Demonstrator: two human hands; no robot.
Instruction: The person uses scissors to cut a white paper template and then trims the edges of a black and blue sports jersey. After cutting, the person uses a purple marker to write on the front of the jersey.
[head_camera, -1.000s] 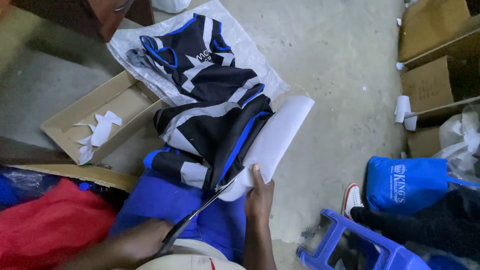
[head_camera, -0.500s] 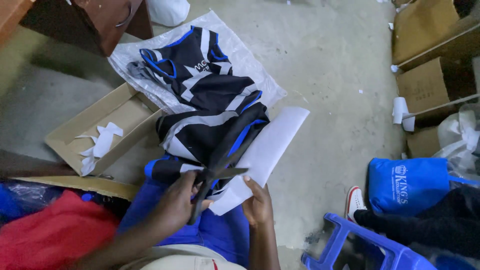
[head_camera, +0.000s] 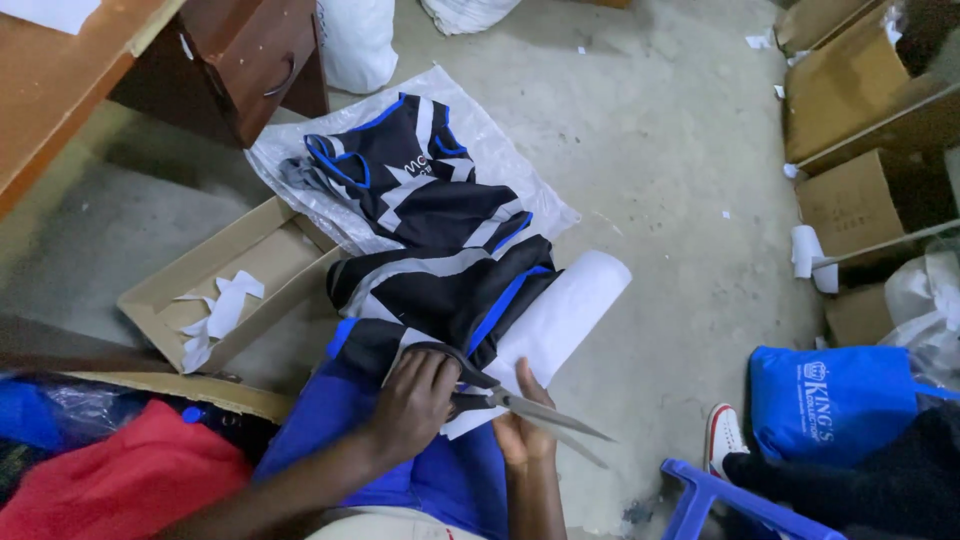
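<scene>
**Scissors in the left grip, sheet under the right**

From the head camera I look down on my lap and the concrete floor (head_camera: 680, 150) beyond it. My left hand (head_camera: 412, 405) is wrapped around the black handles of a pair of scissors (head_camera: 520, 405), its grip pressed tight on them; the blades stand parted and point to my right, reaching past my other hand. My right hand (head_camera: 520, 430) lies just under the blades, fingers together and laid flat against the near edge of a white sheet (head_camera: 555, 315); I cannot tell whether that grip pinches the sheet or only rests on it. The sheet runs away from the hands at a slant, its far end lying on the floor.

A black jersey with white and blue trim (head_camera: 440, 290) lies across the sheet, just beyond the left hand's knuckles and touching the scissor handles. A second jersey of the same pattern (head_camera: 410, 180) lies farther out on a clear plastic bag (head_camera: 520, 185). Blue cloth (head_camera: 450, 480) covers my lap below both hands.

To my left sits an open cardboard box (head_camera: 270, 255) with white scraps (head_camera: 220, 310) inside, and nearer, red cloth (head_camera: 130, 480). To my right are a blue bag (head_camera: 830, 400) and a blue plastic stool (head_camera: 720, 500).
</scene>
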